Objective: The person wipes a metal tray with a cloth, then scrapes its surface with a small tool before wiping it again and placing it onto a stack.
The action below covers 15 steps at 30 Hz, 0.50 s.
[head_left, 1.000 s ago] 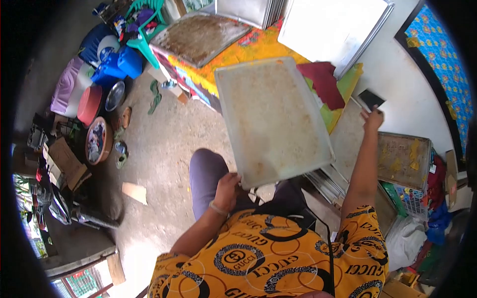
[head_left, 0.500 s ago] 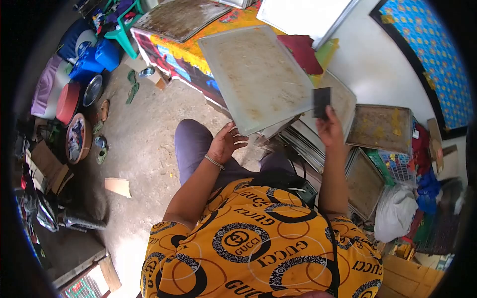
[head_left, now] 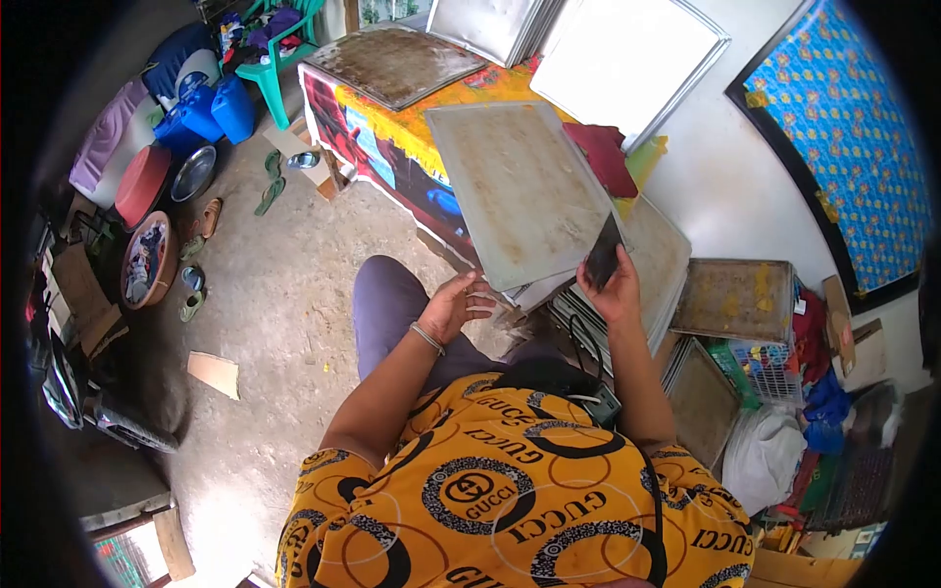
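My right hand (head_left: pixel 614 284) is closed on a thin dark rectangular piece (head_left: pixel 604 251), held tilted at the lower right corner of a large worn tray (head_left: pixel 524 191). Near the tray's lower left corner is my left hand (head_left: pixel 457 306), its fingers apart and nothing in it. The tray is pale with brown stains and lies on the table with the colourful cloth (head_left: pixel 431 191), sticking out over the near edge. A dark red cloth (head_left: pixel 600 157) lies beside its right edge.
Another stained tray (head_left: pixel 392 64) lies farther back on the table. White panels (head_left: pixel 627 59) lean at the wall. More trays (head_left: pixel 733 299) stand to the right, beside a white sack (head_left: pixel 763 456). On the left floor are a basin (head_left: pixel 150 265), sandals and a cardboard piece (head_left: pixel 214 373).
My right hand has come down and left with the dark piece, which is now tilted. The whole view has shifted, so the table and tray appear lower in it. My left hand stays open.
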### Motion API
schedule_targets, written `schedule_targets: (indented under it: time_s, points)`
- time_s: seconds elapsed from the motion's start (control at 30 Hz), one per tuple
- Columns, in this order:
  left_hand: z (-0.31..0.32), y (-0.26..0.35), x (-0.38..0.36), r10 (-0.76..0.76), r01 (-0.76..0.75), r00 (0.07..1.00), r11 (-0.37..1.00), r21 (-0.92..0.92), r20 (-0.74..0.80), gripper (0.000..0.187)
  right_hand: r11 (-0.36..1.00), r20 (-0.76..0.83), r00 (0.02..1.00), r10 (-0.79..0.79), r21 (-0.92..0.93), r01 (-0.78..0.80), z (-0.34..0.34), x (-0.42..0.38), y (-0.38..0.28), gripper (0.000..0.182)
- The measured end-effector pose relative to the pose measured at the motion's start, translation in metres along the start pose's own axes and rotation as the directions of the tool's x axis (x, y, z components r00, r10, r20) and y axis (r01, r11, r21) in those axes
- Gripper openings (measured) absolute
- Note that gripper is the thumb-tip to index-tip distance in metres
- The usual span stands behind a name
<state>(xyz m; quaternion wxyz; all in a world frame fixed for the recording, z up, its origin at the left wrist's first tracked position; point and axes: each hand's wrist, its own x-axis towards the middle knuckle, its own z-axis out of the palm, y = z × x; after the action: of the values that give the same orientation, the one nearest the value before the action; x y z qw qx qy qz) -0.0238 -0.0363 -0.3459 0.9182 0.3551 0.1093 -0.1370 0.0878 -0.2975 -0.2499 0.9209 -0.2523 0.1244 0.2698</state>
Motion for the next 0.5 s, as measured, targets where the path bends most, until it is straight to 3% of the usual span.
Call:
schedule_targets:
  time_s: [0.03, 0.1, 0.17, 0.27, 0.33, 0.37, 0.4, 0.5]
  points:
    - [-0.001, 0.0, 0.0, -0.018, 0.017, 0.999, 1.0, -0.013, -0.041, 0.045, 0.987, -0.132, 0.983, -0.13, -0.108, 0.117, 0.001, -0.005, 0.003, 0.023]
    - [0.003, -0.006, -0.001, 0.167, -0.124, 0.961, 0.973, 0.195, -0.22, 0.04, 0.973, -0.073, 0.994, -0.078, -0.225, 0.059, -0.006, -0.001, -0.006, 0.026]
    - [0.001, -0.011, 0.003, 0.406, -0.258, 0.858, 0.871, 0.418, -0.316, 0.033, 0.925, -0.001, 1.0, -0.01, -0.38, 0.009, -0.006, -0.007, -0.009, 0.03]
    - [0.019, 0.001, -0.012, 0.509, -0.419, 0.854, 0.799, 0.432, -0.112, 0.033, 0.723, 0.137, 0.985, 0.106, -0.69, 0.018, 0.036, -0.029, -0.001, 0.035]
    - [0.031, 0.002, -0.022, 0.368, -0.356, 0.93, 0.88, 0.314, 0.023, 0.028, 0.479, 0.186, 0.964, 0.188, -0.875, 0.075, 0.042, -0.035, 0.015, 0.039]
    - [0.036, -0.001, -0.027, 0.277, -0.285, 0.959, 0.925, 0.252, 0.067, 0.025, 0.375, 0.217, 0.925, 0.311, -0.923, 0.09, 0.047, -0.034, 0.02, 0.04]
    - [0.04, -0.004, -0.029, 0.19, -0.21, 0.975, 0.958, 0.194, 0.115, 0.022, 0.328, 0.192, 0.919, 0.344, -0.942, 0.074, 0.044, -0.031, 0.026, 0.04]
    - [0.03, -0.013, -0.023, 0.279, -0.281, 0.959, 0.925, 0.255, 0.043, 0.015, 0.222, 0.142, 0.884, 0.445, -0.974, 0.045, 0.026, -0.012, 0.034, 0.04]
